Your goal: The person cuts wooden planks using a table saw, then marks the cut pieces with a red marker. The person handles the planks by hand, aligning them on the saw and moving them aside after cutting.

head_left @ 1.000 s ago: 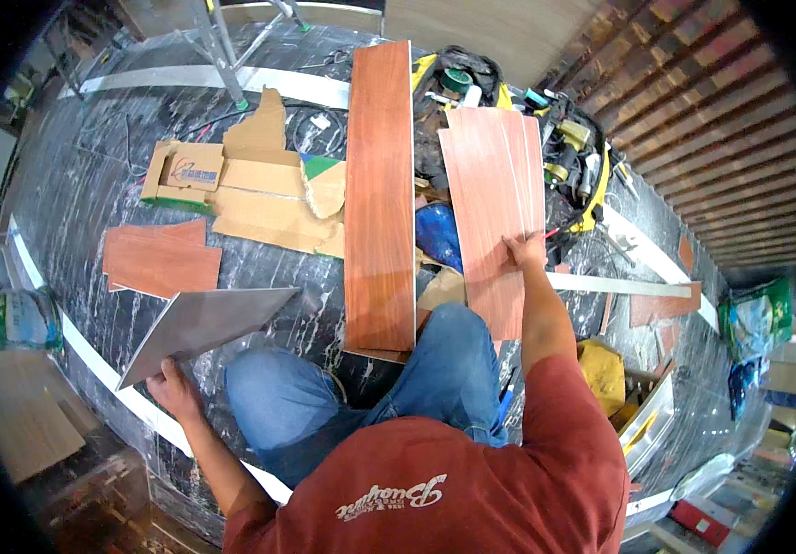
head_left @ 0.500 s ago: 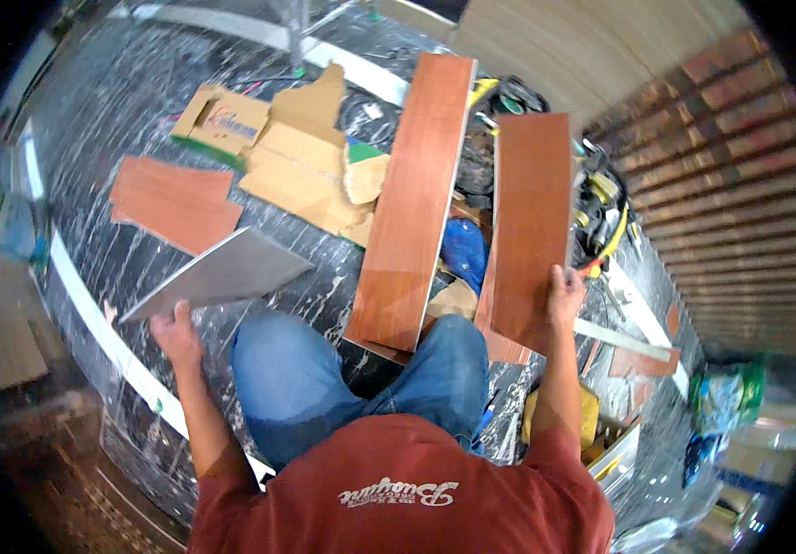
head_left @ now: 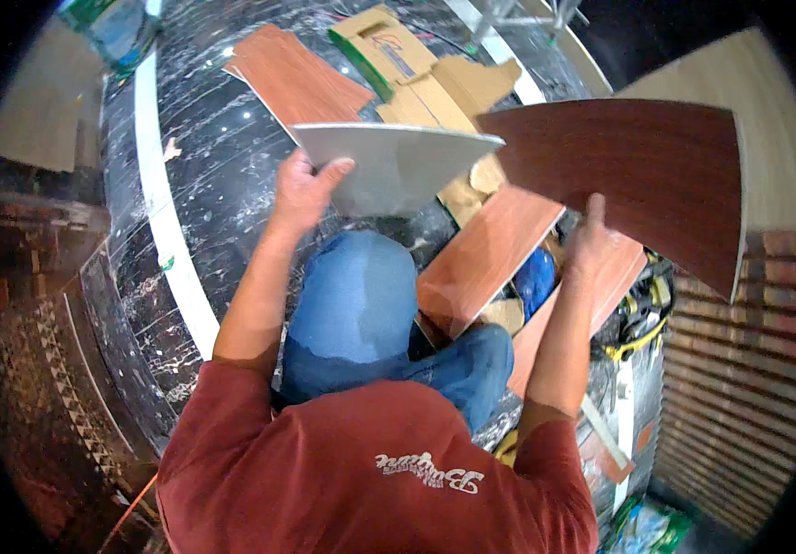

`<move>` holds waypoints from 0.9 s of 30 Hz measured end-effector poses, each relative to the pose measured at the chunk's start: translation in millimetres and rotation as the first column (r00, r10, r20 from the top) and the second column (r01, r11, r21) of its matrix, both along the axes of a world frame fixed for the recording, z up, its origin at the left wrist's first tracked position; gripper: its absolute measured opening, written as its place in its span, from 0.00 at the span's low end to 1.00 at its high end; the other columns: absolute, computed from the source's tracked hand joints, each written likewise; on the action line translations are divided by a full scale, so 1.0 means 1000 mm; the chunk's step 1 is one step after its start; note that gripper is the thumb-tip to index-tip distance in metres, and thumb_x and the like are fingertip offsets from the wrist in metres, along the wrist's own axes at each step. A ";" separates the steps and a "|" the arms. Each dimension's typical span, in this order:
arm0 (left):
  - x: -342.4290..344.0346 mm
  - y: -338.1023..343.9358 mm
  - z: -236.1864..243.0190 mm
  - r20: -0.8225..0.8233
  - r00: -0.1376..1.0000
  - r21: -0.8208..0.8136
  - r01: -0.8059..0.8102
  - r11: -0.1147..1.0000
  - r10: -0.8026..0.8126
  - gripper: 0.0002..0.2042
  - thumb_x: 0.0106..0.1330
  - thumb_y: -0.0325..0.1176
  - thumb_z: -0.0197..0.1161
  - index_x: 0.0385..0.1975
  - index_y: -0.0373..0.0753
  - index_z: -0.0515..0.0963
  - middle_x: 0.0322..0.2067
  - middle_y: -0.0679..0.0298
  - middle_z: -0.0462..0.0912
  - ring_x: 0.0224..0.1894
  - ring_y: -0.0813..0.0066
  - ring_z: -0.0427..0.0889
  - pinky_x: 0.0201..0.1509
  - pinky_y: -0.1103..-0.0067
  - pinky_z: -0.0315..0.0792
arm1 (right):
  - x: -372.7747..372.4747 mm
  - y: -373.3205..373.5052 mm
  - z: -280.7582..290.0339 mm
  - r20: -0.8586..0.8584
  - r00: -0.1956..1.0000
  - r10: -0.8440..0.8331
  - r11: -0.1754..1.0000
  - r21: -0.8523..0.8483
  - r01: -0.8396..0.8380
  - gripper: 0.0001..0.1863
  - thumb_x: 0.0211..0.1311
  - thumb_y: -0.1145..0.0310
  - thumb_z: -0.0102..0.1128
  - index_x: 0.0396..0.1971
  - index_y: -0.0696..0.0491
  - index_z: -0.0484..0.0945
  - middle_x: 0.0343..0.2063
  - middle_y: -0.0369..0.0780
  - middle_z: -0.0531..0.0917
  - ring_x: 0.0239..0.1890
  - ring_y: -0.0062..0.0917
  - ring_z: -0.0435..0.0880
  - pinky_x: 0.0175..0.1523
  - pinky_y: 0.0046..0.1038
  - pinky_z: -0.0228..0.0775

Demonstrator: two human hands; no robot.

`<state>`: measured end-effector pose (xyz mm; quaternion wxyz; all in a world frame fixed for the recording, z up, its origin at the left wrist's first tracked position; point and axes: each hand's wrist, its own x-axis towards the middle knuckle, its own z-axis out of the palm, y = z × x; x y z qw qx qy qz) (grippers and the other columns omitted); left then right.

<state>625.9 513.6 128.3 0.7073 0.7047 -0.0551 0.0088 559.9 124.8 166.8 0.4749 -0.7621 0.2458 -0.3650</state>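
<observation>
My left hand [head_left: 305, 189] is closed on the near edge of a short grey-faced plank piece [head_left: 398, 171], its thumb lying along the surface. Over to the right, my right hand [head_left: 590, 238] grips a dark reddish-brown wood-grain plank [head_left: 633, 175], held up off the floor and tilted. The tip of the grey piece comes close to the left end of the dark plank; I cannot tell whether they touch. Past my knees lies a lighter red-brown plank [head_left: 485, 258], and a further plank [head_left: 545, 346] is partly hidden under my right forearm.
Several cut planks [head_left: 296, 74] and torn cardboard [head_left: 435, 92] lie beyond the grey piece on the dark, streaked floor. A blue bag-like item [head_left: 534, 279] sits between the planks. Yellow-black tools [head_left: 638, 323] lie at the right, beside a ribbed wall [head_left: 739, 379].
The whole view has swung round to the left. Both held planks are raised farther forward and brought closer together, and the right one is turned from upright to crosswise.
</observation>
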 end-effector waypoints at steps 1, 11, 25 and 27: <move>0.000 0.001 0.001 -0.006 1.000 0.012 0.025 1.000 -0.025 0.15 0.63 0.32 0.67 0.46 0.32 0.78 0.40 0.63 0.84 0.42 0.76 0.80 0.50 0.76 0.74 | 0.008 0.011 -0.009 -0.037 0.999 0.038 0.999 0.036 -0.037 0.22 0.64 0.75 0.60 0.57 0.61 0.70 0.54 0.43 0.77 0.55 0.31 0.75 0.63 0.31 0.63; 0.002 -0.004 0.027 0.320 0.947 -0.015 0.001 1.000 0.004 0.29 0.58 0.37 0.72 0.57 0.36 0.68 0.51 0.60 0.75 0.56 0.70 0.73 0.60 0.72 0.67 | 0.045 0.105 -0.101 0.276 0.711 0.647 0.599 0.394 -0.697 0.18 0.63 0.69 0.61 0.53 0.56 0.74 0.48 0.37 0.79 0.50 0.25 0.76 0.56 0.32 0.68; 0.009 -0.001 0.016 0.070 0.994 0.063 0.074 0.995 -0.078 0.22 0.56 0.34 0.73 0.48 0.34 0.73 0.42 0.61 0.83 0.45 0.73 0.81 0.51 0.73 0.74 | 0.044 0.111 -0.168 0.393 0.569 0.722 0.325 0.534 -0.781 0.32 0.69 0.47 0.53 0.60 0.58 0.66 0.59 0.39 0.71 0.63 0.29 0.66 0.68 0.35 0.54; 0.009 -0.003 0.017 0.075 0.996 0.062 0.046 0.997 -0.051 0.21 0.56 0.32 0.73 0.48 0.34 0.74 0.42 0.61 0.83 0.45 0.73 0.81 0.51 0.73 0.74 | 0.041 0.120 -0.167 0.414 0.566 0.713 0.318 0.529 -0.787 0.32 0.70 0.47 0.51 0.61 0.58 0.65 0.60 0.40 0.70 0.64 0.30 0.65 0.69 0.35 0.52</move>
